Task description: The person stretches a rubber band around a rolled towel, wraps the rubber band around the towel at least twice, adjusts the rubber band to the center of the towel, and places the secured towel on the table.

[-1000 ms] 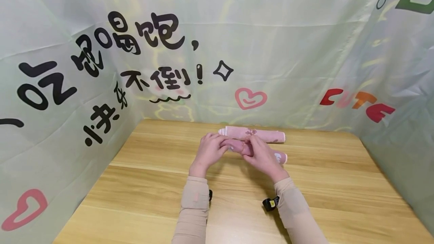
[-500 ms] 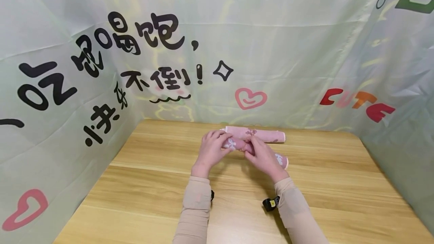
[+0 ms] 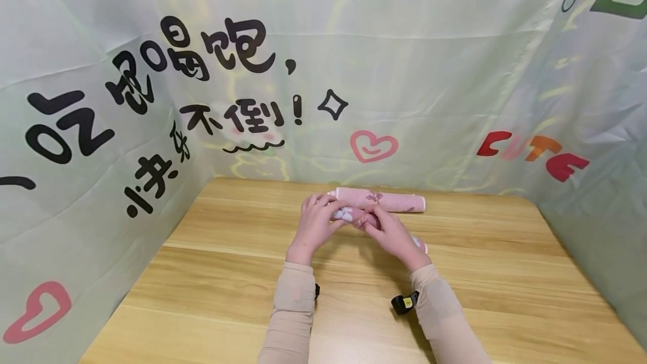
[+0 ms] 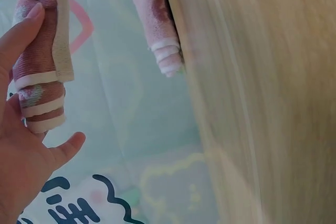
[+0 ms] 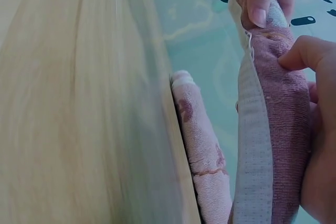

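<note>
A rolled towel point(image 3: 345, 214), dusky pink with white print and a pale hem, is held by both hands over the back half of the table. My left hand point(image 3: 315, 223) grips its left end, thumb along the roll in the left wrist view. Coiled white-edged layers show at that end. My right hand point(image 3: 391, 233) holds the roll right of its middle, with the thumb pressing near a thin band point(image 5: 275, 34) that pinches the towel in. Just behind lies a second, lighter pink rolled towel point(image 3: 399, 202), which also has a thin band point(image 5: 210, 171) round it.
The wooden table point(image 3: 227, 274) reaches back to a printed cloth wall point(image 3: 429, 100), with more cloth along both sides. A small black wrist camera point(image 3: 404, 303) sits at the right sleeve.
The held towel has turned in the hands, so more white print shows beside the left fingers. My left hand has shifted slightly right; the lighter towel stays put.
</note>
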### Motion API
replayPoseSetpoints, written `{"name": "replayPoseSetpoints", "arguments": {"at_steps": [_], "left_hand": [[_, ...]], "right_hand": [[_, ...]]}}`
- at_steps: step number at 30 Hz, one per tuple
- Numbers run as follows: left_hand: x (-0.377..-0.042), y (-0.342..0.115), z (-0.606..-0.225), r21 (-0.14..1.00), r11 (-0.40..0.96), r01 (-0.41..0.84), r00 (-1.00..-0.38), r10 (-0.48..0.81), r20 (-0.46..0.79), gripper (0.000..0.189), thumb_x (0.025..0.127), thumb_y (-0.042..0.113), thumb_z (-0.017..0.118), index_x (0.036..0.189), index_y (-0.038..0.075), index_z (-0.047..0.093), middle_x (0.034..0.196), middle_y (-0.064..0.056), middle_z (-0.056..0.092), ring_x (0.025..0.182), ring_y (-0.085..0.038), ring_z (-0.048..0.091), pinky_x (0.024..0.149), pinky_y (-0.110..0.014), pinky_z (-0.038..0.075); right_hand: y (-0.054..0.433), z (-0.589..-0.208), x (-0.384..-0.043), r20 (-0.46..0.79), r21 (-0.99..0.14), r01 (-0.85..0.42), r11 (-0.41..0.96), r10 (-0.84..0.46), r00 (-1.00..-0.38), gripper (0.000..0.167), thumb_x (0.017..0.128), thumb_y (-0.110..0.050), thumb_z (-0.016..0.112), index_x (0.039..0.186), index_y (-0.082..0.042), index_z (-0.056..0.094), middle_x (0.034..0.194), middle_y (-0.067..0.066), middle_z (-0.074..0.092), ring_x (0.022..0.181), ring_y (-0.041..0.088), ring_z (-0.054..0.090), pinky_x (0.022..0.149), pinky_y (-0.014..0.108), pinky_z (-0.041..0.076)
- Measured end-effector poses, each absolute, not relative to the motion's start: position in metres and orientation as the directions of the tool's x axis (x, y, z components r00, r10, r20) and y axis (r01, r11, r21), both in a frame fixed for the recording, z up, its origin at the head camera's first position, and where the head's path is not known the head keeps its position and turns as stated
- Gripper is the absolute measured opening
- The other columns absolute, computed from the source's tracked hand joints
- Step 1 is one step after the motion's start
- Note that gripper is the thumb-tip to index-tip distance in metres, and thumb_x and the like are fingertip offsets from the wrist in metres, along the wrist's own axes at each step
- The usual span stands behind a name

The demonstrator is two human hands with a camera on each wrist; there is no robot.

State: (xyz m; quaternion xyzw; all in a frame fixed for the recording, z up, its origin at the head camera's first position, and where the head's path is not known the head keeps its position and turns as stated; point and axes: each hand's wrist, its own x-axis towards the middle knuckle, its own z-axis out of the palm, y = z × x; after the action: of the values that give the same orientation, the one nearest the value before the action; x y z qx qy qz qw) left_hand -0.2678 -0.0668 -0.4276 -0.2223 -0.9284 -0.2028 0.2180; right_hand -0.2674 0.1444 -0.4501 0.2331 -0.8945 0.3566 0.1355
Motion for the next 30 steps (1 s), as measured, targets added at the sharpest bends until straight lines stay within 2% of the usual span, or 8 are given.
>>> {"name": "replayPoseSetpoints", "arguments": {"at_steps": [3,7,10,14,16,23,27,30], "left_hand": [[-0.268,-0.067,-0.427,0.276,0.817,0.506,-0.801,0.326,0.502,0.038,0.082,0.037,0.074,0.117,0.022,0.071,0.114,-0.002,0.067,0.112,-0.027,0.052,0.106,-0.051,0.036],[-0.268,-0.067,-0.428,0.26,0.824,0.503,-0.797,0.327,0.507,0.035,0.083,0.038,0.072,0.114,0.021,0.073,0.108,-0.001,0.068,0.107,-0.026,0.053,0.101,-0.049,0.04],[-0.268,-0.068,-0.429,0.259,0.826,0.501,-0.801,0.33,0.499,0.034,0.084,0.038,0.071,0.112,0.02,0.073,0.106,-0.001,0.069,0.105,-0.025,0.053,0.097,-0.047,0.042],[-0.269,-0.068,-0.43,0.299,0.81,0.505,-0.816,0.336,0.47,0.033,0.086,0.036,0.07,0.114,0.017,0.073,0.109,-0.003,0.069,0.106,-0.026,0.052,0.095,-0.047,0.043],[-0.269,-0.068,-0.43,0.305,0.805,0.508,-0.817,0.339,0.466,0.032,0.087,0.035,0.069,0.114,0.017,0.073,0.109,-0.003,0.069,0.106,-0.027,0.052,0.094,-0.046,0.043],[-0.269,-0.07,-0.432,0.279,0.801,0.529,-0.796,0.354,0.491,0.029,0.086,0.032,0.071,0.109,0.016,0.074,0.105,-0.002,0.07,0.103,-0.025,0.053,0.092,-0.043,0.044],[-0.27,-0.069,-0.433,0.264,0.806,0.53,-0.792,0.359,0.494,0.023,0.086,0.032,0.071,0.103,0.018,0.075,0.104,0.0,0.07,0.103,-0.023,0.053,0.092,-0.042,0.045],[-0.27,-0.068,-0.432,0.267,0.804,0.531,-0.796,0.365,0.483,0.022,0.086,0.032,0.071,0.103,0.018,0.074,0.103,0.001,0.071,0.104,-0.023,0.053,0.093,-0.042,0.044]], "right_hand": [[0.144,-0.449,-0.267,0.413,-0.581,-0.517,0.628,-0.32,-0.853,0.024,0.089,-0.015,0.064,0.111,-0.007,0.06,0.093,0.009,0.067,0.08,0.019,0.058,0.075,0.039,0.05],[0.143,-0.449,-0.268,0.456,-0.565,-0.563,0.603,-0.34,-0.822,0.026,0.088,-0.012,0.066,0.113,-0.009,0.06,0.101,0.008,0.069,0.088,0.018,0.062,0.081,0.038,0.052],[0.142,-0.449,-0.269,0.538,-0.535,-0.651,0.539,-0.378,-0.754,0.026,0.086,-0.004,0.067,0.111,-0.01,0.062,0.106,0.007,0.068,0.092,0.017,0.062,0.081,0.034,0.053],[0.141,-0.449,-0.27,0.633,-0.469,-0.765,0.442,-0.435,-0.64,0.031,0.082,0.009,0.064,0.107,-0.009,0.068,0.113,0.01,0.064,0.089,0.018,0.059,0.074,0.026,0.05],[0.14,-0.449,-0.27,0.647,-0.449,-0.788,0.422,-0.454,-0.612,0.032,0.081,0.011,0.064,0.106,-0.009,0.07,0.117,0.011,0.063,0.094,0.02,0.06,0.075,0.026,0.051],[0.135,-0.449,-0.268,0.605,-0.4,-0.758,0.514,-0.473,-0.64,0.025,0.084,0.003,0.065,0.103,-0.011,0.072,0.116,0.01,0.065,0.098,0.018,0.061,0.082,0.034,0.053],[0.133,-0.45,-0.268,0.619,-0.303,-0.767,0.566,-0.495,-0.61,0.017,0.083,-0.002,0.066,0.097,-0.01,0.069,0.108,0.007,0.064,0.095,0.02,0.06,0.082,0.036,0.053],[0.131,-0.451,-0.267,0.619,-0.233,-0.768,0.597,-0.518,-0.591,0.015,0.082,-0.006,0.068,0.096,-0.011,0.066,0.1,0.004,0.061,0.088,0.017,0.053,0.076,0.034,0.049]]}}
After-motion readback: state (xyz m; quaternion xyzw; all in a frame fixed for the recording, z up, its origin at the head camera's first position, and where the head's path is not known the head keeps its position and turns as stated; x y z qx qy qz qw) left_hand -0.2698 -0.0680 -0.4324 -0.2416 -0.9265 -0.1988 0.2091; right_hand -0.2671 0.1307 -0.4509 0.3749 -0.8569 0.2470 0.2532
